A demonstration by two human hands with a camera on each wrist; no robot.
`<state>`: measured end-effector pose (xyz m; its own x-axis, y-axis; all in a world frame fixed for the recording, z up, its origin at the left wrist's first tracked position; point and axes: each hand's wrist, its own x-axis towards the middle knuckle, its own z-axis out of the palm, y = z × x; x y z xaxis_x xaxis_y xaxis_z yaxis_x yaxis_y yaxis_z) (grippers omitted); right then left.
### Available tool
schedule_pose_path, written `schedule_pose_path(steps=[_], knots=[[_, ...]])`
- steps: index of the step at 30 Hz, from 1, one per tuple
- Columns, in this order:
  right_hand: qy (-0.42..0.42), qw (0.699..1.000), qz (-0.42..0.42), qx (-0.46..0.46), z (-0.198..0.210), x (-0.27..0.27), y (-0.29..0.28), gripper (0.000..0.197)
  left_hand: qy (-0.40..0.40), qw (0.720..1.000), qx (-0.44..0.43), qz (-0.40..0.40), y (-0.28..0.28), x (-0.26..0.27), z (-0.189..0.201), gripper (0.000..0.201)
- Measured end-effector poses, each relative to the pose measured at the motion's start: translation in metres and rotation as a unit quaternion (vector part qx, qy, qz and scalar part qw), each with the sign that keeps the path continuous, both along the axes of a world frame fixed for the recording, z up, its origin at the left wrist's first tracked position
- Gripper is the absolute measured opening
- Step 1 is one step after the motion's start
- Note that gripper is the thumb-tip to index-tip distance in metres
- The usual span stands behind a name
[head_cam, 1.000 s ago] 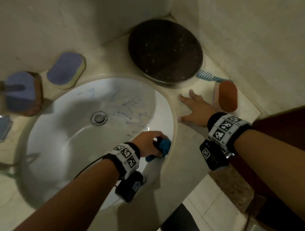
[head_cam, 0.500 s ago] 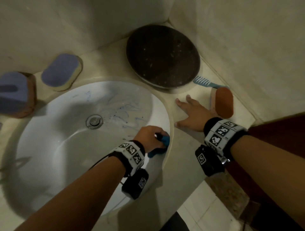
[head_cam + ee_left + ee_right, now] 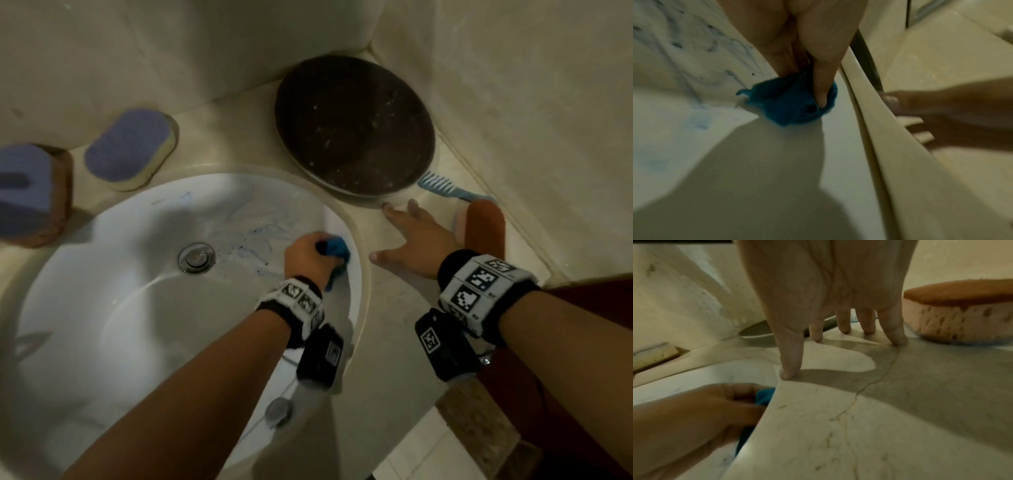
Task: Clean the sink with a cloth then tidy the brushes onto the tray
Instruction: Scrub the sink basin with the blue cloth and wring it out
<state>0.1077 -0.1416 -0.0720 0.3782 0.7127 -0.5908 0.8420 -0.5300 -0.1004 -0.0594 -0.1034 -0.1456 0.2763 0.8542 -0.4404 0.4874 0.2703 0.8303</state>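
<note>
My left hand [image 3: 310,251] grips a bunched blue cloth [image 3: 335,248] [image 3: 795,104] and presses it against the right inner wall of the white sink [image 3: 102,325], beside blue smear marks [image 3: 253,236]. My right hand [image 3: 416,236] [image 3: 838,324] lies flat on the beige counter [image 3: 387,308] right of the sink, fingers spread, holding nothing. A dark round tray [image 3: 352,130] stands in the back corner. A blue brush [image 3: 442,186] lies between the tray and an orange sponge [image 3: 484,229] [image 3: 962,311].
A purple-topped sponge [image 3: 132,149] and a purple and brown block [image 3: 30,192] sit on the counter left of the sink. The drain [image 3: 196,257] is at the basin's centre. Walls close the corner behind the tray. The floor shows at lower right.
My left hand has slid the cloth up the sink's right wall, closer to the blue marks. The right hand stays flat on the counter.
</note>
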Motion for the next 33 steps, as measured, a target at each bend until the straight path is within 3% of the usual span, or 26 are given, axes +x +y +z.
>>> schedule_pose_path(steps=[2, 4, 8, 10, 15, 18, 23, 25, 29, 33], knots=[[-0.008, 1.000, -0.001, 0.002, 0.001, -0.001, 0.000, 0.097, 0.024, 0.995, -0.005, -0.101, -0.013, -0.005, -0.002, 0.034], [-0.002, 1.000, -0.006, 0.004, 0.002, -0.002, 0.000, 0.097, 0.012, 0.994, -0.002, -0.110, -0.011, -0.010, -0.005, 0.031], [0.013, 1.000, -0.013, 0.008, 0.000, 0.000, -0.001, 0.096, -0.026, 0.994, 0.027, 0.107, 0.028, -0.001, -0.007, 0.034], [0.007, 1.000, -0.015, 0.012, -0.001, 0.000, -0.001, 0.096, -0.014, 0.989, 0.031, 0.145, 0.038, 0.002, -0.006, 0.035], [0.012, 1.000, -0.014, 0.011, 0.002, -0.002, -0.001, 0.095, 0.002, 0.999, -0.022, -0.049, 0.002, 0.000, 0.000, 0.019], [0.016, 1.000, -0.013, 0.010, 0.003, -0.002, -0.001, 0.095, -0.008, 0.997, -0.012, -0.079, 0.000, -0.005, -0.002, 0.024], [0.001, 1.000, -0.017, 0.010, 0.002, -0.004, -0.002, 0.096, -0.010, 0.987, 0.023, 0.159, 0.059, -0.010, 0.000, 0.034], [0.000, 1.000, -0.018, 0.011, 0.001, -0.004, -0.001, 0.097, -0.020, 0.982, 0.013, 0.187, 0.071, -0.016, 0.002, 0.035], [0.004, 1.000, -0.020, 0.009, 0.001, -0.004, -0.001, 0.096, -0.010, 0.996, 0.020, 0.082, 0.034, 0.004, 0.009, 0.035], [0.006, 1.000, -0.014, 0.002, 0.002, -0.003, 0.000, 0.096, -0.051, 0.996, -0.008, 0.068, 0.012, 0.011, 0.003, 0.034]])
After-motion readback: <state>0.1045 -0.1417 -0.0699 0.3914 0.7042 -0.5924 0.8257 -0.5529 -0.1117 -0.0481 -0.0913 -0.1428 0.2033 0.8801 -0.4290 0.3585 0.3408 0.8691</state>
